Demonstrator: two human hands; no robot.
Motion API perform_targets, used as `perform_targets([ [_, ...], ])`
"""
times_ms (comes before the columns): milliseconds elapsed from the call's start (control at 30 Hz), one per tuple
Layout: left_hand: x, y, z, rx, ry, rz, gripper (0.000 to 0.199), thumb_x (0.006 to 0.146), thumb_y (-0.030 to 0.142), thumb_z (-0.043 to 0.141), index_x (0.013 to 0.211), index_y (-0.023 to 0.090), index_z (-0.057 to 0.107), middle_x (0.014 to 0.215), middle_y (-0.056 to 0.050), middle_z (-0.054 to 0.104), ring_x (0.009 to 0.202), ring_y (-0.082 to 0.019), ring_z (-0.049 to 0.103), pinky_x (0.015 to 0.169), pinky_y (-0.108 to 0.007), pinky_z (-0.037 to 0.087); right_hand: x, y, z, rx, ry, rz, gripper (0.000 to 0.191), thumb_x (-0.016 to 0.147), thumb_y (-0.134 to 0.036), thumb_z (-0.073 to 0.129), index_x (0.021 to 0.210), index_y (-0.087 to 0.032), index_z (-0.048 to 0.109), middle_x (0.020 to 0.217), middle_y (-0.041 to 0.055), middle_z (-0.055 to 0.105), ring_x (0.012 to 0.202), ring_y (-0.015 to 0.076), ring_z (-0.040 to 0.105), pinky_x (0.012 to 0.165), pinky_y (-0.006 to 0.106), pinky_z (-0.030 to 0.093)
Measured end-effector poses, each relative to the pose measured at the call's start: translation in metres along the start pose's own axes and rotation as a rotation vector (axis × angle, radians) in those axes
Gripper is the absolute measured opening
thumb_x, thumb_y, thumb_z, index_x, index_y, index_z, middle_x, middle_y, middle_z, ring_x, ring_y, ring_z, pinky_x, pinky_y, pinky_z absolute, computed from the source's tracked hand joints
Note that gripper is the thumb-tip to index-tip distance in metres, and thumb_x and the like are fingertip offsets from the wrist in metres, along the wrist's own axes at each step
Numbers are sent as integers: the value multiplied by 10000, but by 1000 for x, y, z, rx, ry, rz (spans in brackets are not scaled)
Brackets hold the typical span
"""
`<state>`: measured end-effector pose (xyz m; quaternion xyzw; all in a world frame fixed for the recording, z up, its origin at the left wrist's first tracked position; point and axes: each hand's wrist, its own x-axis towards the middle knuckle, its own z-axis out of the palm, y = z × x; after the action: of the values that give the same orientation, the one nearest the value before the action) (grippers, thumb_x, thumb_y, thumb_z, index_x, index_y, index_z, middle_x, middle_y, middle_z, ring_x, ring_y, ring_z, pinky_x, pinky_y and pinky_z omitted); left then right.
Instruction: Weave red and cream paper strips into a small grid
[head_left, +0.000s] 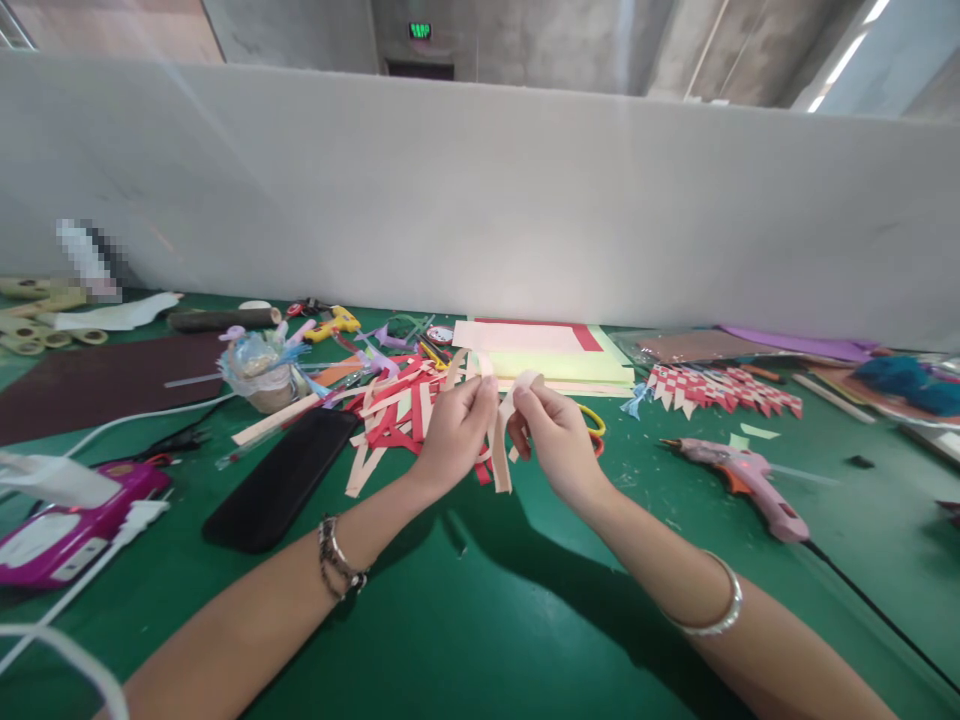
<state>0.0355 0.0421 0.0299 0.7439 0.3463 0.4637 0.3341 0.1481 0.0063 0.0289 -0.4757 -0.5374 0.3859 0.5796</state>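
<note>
Above the green table, my left hand (459, 425) pinches pale peach paper strips (501, 462) between thumb and fingers. My right hand (559, 437), close beside it, grips a looped part of the strips, and the loose ends hang down between the hands. How the strips are folded or joined is partly hidden by my fingers. A heap of red and peach paper strips (396, 418) lies just left of and behind my left hand. Scissors with a yellow handle (595, 416) are partly covered by my right hand. Coloured paper sheets (570, 368) are stacked behind both hands.
A pink glue gun (750, 478) with a black cord lies at right. Behind it is a red-and-white woven paper piece (720, 388). At left are a black pouch-like object (281, 482), a purple power strip (86, 525) and white cables. A grey partition (480, 200) bounds the back.
</note>
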Motion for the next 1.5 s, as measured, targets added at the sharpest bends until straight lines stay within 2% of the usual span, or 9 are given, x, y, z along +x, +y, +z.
perform_targets([
  [167, 0, -1, 0, 76, -122, 62, 401, 907, 378, 315, 550, 194, 323, 446, 51, 338, 429, -101, 368, 446, -242, 304, 1, -1, -2, 20, 73, -17, 390, 862, -379, 416, 522, -192, 376, 375, -72, 365, 365, 61, 314, 411, 214, 273],
  [367, 1, -1, -5, 171, -116, 136, 430, 907, 362, 305, 514, 189, 321, 418, 46, 349, 398, -92, 350, 421, -252, 251, 0, -6, -2, -2, -42, -13, 394, 826, -424, 444, 514, -197, 363, 378, -77, 347, 340, 51, 306, 378, 211, 235],
  [500, 0, 1, -4, 156, -57, 116, 429, 900, 347, 309, 502, 194, 266, 405, 53, 299, 392, -87, 305, 407, -257, 230, -1, -6, 0, -1, -87, -13, 353, 823, -399, 442, 541, -195, 382, 372, -87, 352, 321, 42, 285, 357, 203, 205],
  [633, 0, 6, 0, 26, 11, 8, 418, 903, 369, 301, 524, 196, 267, 433, 57, 280, 404, -85, 319, 394, -249, 252, -3, -5, 0, 15, -13, 10, 368, 833, -347, 433, 508, -194, 355, 344, -87, 337, 312, 38, 269, 355, 197, 203],
  [767, 0, 9, 1, -14, -87, -1, 395, 902, 368, 320, 550, 189, 342, 456, 47, 384, 429, -90, 390, 414, -242, 310, -3, -5, -1, 40, 68, -2, 385, 850, -355, 423, 506, -193, 365, 355, -77, 355, 322, 47, 299, 360, 198, 227],
  [833, 0, 10, 0, 16, -84, 30, 400, 903, 353, 328, 538, 189, 342, 445, 44, 397, 432, -94, 407, 433, -245, 323, -2, -7, -1, 53, 76, -14, 387, 848, -371, 431, 510, -194, 370, 368, -75, 358, 333, 51, 313, 367, 199, 248],
  [1100, 0, 9, -3, 130, -19, 106, 461, 914, 358, 314, 482, 197, 324, 385, 39, 406, 397, -100, 394, 448, -265, 331, -3, -15, -1, -20, -104, -4, 356, 833, -423, 461, 566, -196, 400, 394, -79, 383, 343, 57, 344, 378, 204, 271],
  [1333, 0, 12, -1, -67, 13, -15, 474, 917, 436, 271, 506, 202, 297, 379, 57, 356, 380, -88, 366, 441, -255, 343, -6, -8, 1, 78, 6, -16, 336, 849, -359, 428, 558, -197, 389, 397, -74, 384, 356, 59, 327, 384, 195, 273],
  [1500, -1, 12, -4, -1, -85, 83, 446, 918, 402, 296, 528, 192, 346, 461, 45, 396, 427, -90, 401, 473, -233, 345, -3, -10, -1, 98, 55, -16, 353, 844, -396, 431, 554, -196, 402, 421, -63, 392, 390, 69, 351, 408, 202, 293],
])
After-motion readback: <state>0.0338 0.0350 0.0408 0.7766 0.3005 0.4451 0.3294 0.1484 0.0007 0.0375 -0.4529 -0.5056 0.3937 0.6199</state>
